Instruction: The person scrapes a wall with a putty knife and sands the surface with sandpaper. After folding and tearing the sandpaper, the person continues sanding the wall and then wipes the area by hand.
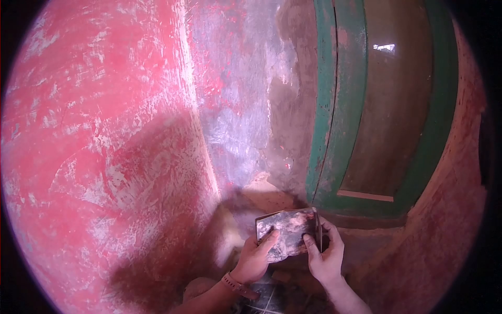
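Observation:
Between my two hands is a folded sheet that looks like sandpaper [290,230], dark and smudged with whitish-pink patches. My left hand [254,257] grips its left part, thumb laid on the face and the other fingers hidden behind. At the right edge, my right hand [327,254] pinches the sheet, its thumb on the front and its fingers around the back. Layers show apart along the top and right edges. A band circles my left wrist.
On the left rises a red wall [104,131] with scraped, whitish patches. Ahead is a grey, patchy wall section [235,104]. A green-framed door or shutter [348,104] with a brown panel stands to the right. Dark tiles [266,298] show below my hands.

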Demonstrator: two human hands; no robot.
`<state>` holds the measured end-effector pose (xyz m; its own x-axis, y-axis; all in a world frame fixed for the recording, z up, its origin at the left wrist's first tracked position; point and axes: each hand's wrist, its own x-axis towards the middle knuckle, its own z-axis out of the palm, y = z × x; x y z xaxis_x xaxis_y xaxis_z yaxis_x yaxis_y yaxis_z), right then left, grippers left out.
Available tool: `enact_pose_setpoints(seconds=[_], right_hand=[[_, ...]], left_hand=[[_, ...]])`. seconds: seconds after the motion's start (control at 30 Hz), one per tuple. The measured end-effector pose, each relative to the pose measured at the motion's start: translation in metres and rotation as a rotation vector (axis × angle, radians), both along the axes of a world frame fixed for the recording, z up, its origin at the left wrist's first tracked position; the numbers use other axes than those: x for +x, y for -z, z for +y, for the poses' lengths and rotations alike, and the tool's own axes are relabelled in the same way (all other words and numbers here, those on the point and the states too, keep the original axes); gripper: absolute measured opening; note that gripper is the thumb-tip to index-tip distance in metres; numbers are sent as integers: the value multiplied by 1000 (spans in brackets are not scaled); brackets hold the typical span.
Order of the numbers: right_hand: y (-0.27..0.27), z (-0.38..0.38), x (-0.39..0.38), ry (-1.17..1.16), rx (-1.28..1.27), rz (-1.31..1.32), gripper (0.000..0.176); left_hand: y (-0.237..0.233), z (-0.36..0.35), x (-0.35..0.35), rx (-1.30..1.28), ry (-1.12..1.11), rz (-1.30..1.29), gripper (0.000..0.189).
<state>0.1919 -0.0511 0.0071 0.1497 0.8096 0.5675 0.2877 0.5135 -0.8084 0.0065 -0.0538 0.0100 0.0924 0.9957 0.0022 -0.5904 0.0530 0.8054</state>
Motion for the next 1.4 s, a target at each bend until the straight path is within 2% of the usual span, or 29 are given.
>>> enact_pose_setpoints(seconds=[0.23,0.43,0.53,0.63,0.73,1.03,1.13,1.2,1.27,1.4], right_hand=[[-19,-8,5,107,0,-195,49],[-24,-9,6,151,36,-267,55],[-22,-7,7,163,55,-278,57],[-23,-8,6,187,94,-266,56],[-20,-13,4,195,3,-215,52],[-11,-6,-3,86,19,-46,37],[-1,5,-5,85,94,-15,29],[-28,-18,-8,-26,-311,284,29],[-25,-20,-8,-120,-434,414,35],[-12,-13,-10,-190,-316,571,33]], left_hand=[[-2,-3,-1,-3,64,-87,29],[9,0,-7,-6,56,18,27],[11,-1,-2,41,47,-15,26],[18,1,-4,92,35,116,26],[10,-1,-9,165,74,256,27],[4,-4,2,375,101,319,31],[-7,-7,-1,489,45,597,33],[-7,-6,3,625,-62,783,36],[-8,-6,4,726,-103,933,44],[-10,-6,0,842,-35,1107,68]])
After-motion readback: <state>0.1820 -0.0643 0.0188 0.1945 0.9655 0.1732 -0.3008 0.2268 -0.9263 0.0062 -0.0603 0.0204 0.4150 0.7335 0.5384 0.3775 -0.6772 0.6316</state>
